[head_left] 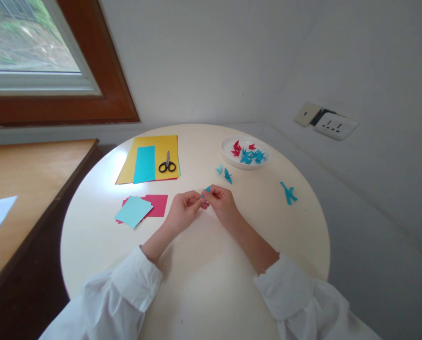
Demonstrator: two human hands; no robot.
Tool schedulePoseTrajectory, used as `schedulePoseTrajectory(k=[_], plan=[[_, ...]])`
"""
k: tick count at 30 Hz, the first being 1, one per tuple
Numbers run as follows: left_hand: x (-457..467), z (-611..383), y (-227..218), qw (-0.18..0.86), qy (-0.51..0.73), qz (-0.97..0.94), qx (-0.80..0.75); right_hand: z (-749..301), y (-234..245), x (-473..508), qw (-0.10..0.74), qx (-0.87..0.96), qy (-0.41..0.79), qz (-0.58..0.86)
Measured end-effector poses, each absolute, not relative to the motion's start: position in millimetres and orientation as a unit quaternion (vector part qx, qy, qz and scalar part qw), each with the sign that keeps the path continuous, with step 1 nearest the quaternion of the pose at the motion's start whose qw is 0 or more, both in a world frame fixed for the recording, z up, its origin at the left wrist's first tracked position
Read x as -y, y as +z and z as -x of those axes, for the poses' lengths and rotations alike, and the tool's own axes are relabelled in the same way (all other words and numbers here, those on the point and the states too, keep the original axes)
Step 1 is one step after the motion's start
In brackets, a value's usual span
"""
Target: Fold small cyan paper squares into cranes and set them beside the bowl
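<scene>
Both hands meet over the middle of the round table, pinching a small piece of blue folded paper (208, 189). My left hand (185, 210) is closed on its left side, and my right hand (223, 203) is closed on its right side. Fingers cover most of the paper, so its folded shape cannot be made out. Just beyond my fingertips lie a pale blue paper crane (219, 168) and a darker blue paper crane (228, 175). Farther back, a white dish (227, 158) holds several red and blue folded cranes.
Left of my hands are pale blue and pink paper squares (134, 212). Behind them, black-handled scissors (167, 165) and a blue paper strip (145, 163) rest on yellow sheets (125, 165). Blue paper scraps (288, 192) lie near the right edge of the white table (203, 283).
</scene>
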State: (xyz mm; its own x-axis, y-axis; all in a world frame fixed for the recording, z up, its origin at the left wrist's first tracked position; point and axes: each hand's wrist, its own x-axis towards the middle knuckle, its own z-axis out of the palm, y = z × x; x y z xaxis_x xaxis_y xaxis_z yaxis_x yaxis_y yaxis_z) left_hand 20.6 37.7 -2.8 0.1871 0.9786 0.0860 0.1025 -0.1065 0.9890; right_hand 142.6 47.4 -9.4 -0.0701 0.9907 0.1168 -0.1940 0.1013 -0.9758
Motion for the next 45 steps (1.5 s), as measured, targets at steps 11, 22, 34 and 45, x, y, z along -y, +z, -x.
schedulePoseTrajectory(k=[11,22,34,45], plan=[[-45.9,-12.3,1.8,0.497,0.428,-0.572,-0.492,-148.9,-16.4,-55.5,0.548,0.518,0.468,0.460],[-45.2,-13.7,1.7,0.463,0.482,-0.540,-0.511,-146.3,-13.6,-53.1,0.530,0.518,0.485,0.465],[-44.6,-12.8,4.6,0.459,0.499,-0.546,-0.492,-145.8,-14.3,-49.9,0.531,0.566,0.432,0.459],[-42.0,-17.2,5.6,0.515,0.542,-0.469,-0.470,-139.7,-23.2,-51.6,0.581,0.519,0.450,0.435]])
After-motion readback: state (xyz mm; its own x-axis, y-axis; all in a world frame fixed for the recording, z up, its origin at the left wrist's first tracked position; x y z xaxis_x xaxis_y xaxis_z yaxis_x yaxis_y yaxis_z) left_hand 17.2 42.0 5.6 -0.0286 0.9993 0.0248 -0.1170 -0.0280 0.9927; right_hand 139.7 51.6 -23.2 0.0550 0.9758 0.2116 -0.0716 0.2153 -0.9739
